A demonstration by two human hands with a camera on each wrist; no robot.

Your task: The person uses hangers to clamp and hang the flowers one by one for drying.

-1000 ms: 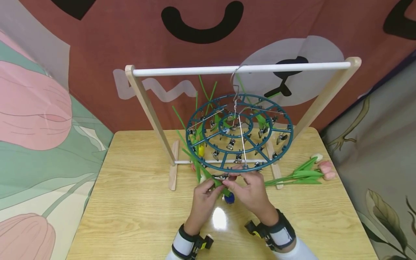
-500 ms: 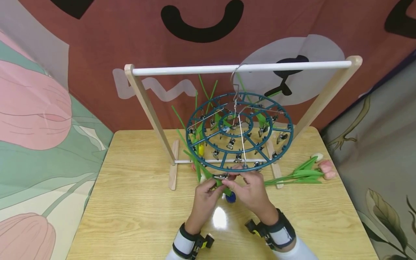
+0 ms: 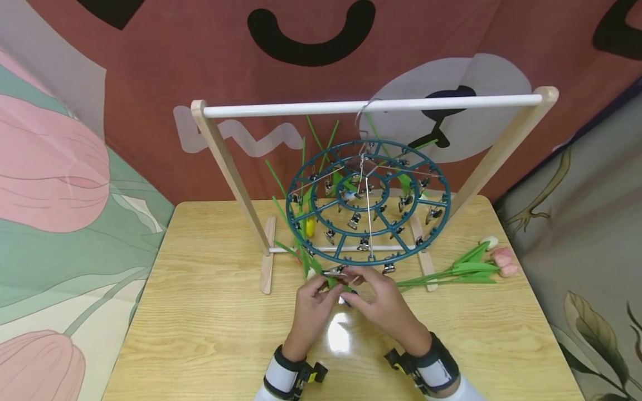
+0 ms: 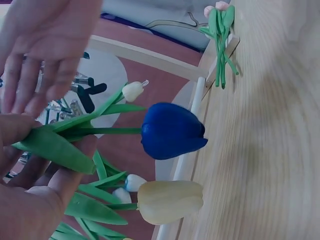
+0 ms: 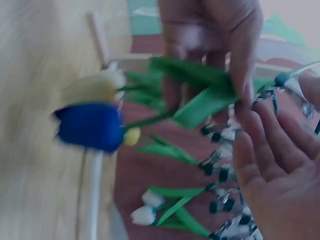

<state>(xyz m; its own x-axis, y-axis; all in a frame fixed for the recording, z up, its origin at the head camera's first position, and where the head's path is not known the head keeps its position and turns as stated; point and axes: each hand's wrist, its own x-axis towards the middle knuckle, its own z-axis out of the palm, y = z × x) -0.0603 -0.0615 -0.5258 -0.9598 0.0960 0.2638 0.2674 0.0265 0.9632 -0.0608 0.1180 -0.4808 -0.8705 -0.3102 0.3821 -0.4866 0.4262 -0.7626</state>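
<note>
My left hand (image 3: 312,309) pinches the green stem and leaves of an artificial blue tulip (image 4: 172,131) at the front edge of a round teal clip hanger (image 3: 351,262). A metal clip (image 3: 333,272) on the hanger lies across the tulip's stem, just above my left fingertips. Close by on the right is my right hand (image 3: 388,306), its fingers fairly straight, beside the clip. In the left wrist view its fingers hang loosely over the stem. Whether those fingertips touch the clip is partly hidden. The blue flower head is mostly hidden in the head view.
The hanger hooks onto the white rail (image 3: 281,109) of a wooden stand. Several tulips, including a cream one (image 4: 170,201) and a yellow one (image 3: 310,226), hang from it. A bunch of pink and white tulips (image 3: 471,270) lies on the table (image 3: 200,334) at right.
The hanger has tilted slightly and its front clip has shifted left. Both hands moved a little left, and my right finger and thumb have spread apart. The blue flower head has become mostly covered.
</note>
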